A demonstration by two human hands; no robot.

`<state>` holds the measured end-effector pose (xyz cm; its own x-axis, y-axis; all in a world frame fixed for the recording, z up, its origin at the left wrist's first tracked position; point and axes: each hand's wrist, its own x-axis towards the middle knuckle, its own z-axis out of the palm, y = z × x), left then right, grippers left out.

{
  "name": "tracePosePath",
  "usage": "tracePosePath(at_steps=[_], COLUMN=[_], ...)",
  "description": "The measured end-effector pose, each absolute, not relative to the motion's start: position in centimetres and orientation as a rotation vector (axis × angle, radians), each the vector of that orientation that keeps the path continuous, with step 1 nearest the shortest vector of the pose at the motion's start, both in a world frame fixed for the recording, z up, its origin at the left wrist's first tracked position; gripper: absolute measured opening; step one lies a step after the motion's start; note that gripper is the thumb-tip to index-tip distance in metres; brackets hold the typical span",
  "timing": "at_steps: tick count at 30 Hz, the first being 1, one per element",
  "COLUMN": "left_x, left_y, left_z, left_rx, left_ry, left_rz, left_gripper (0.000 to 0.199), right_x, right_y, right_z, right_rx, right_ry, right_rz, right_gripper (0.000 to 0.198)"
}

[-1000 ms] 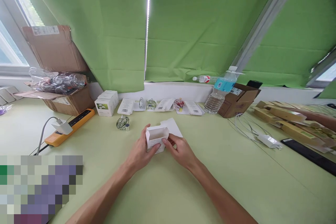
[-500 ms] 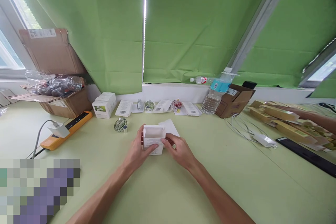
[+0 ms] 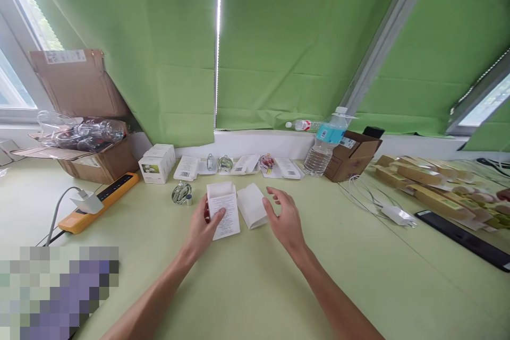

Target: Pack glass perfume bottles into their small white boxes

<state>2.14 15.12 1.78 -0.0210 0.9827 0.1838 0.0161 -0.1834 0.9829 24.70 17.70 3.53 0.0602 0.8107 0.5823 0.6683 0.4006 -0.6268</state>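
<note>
A small white carton (image 3: 226, 219) with printed text and a raised top flap is gripped in my left hand (image 3: 203, 226), thumb across its front. Just right of it, a folded white paper insert (image 3: 252, 206) lies on the table. My right hand (image 3: 283, 217) hovers at the insert's right side with fingers apart and nothing in them. Behind my left hand are a glass bottle (image 3: 181, 193) with greenish stripes and a small silver cap (image 3: 188, 200).
White cartons (image 3: 156, 163), flattened packets (image 3: 187, 168) and small bottles (image 3: 226, 163) line the back. An orange power strip (image 3: 99, 203) lies left; a large water bottle (image 3: 324, 143), white charger (image 3: 398, 215) and black bar (image 3: 462, 239) are right. A person's hand shows at far right.
The carton has tilted and moved left in my left hand, showing its printed side. My right hand has let go of it and shifted right, uncovering the paper insert.
</note>
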Motion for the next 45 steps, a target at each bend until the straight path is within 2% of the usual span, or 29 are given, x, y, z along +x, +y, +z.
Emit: tracePosePath(at_steps=[8, 10, 14, 18, 24, 30, 35, 45], left_x=[1.9, 1.9, 2.0, 2.0, 1.8, 1.8, 1.9, 1.9], left_y=[15.1, 15.1, 15.1, 15.2, 15.3, 15.1, 14.8, 14.9], left_z=[2.0, 2.0, 1.8, 1.7, 1.9, 2.6, 3.1, 2.6], left_rx=[1.268, 1.275, 1.272, 1.187, 1.010, 0.935, 0.946, 1.113], left_ry=[1.154, 1.156, 1.128, 1.106, 1.115, 1.173, 1.203, 1.120], left_rz=[1.351, 1.348, 1.346, 1.346, 1.264, 1.217, 1.175, 1.167], left_gripper=[0.058, 0.058, 0.056, 0.055, 0.060, 0.062, 0.058, 0.059], right_x=[25.1, 25.2, 25.4, 25.2, 24.8, 24.5, 24.6, 24.4], right_y=[18.5, 18.7, 19.0, 19.0, 18.7, 18.7, 18.3, 18.1], right_z=[2.1, 2.0, 2.1, 1.9, 1.5, 1.3, 1.9, 2.4], right_rx=[-1.641, -1.693, -1.738, -1.711, -1.604, -1.444, -1.386, -1.333], right_ry=[-1.777, -1.775, -1.775, -1.773, -1.755, -1.570, -1.573, -1.389], right_rz=[0.382, 0.426, 0.578, 0.665, 0.796, 1.102, 1.299, 1.432], right_gripper=[0.058, 0.055, 0.032, 0.026, 0.024, 0.044, 0.035, 0.038])
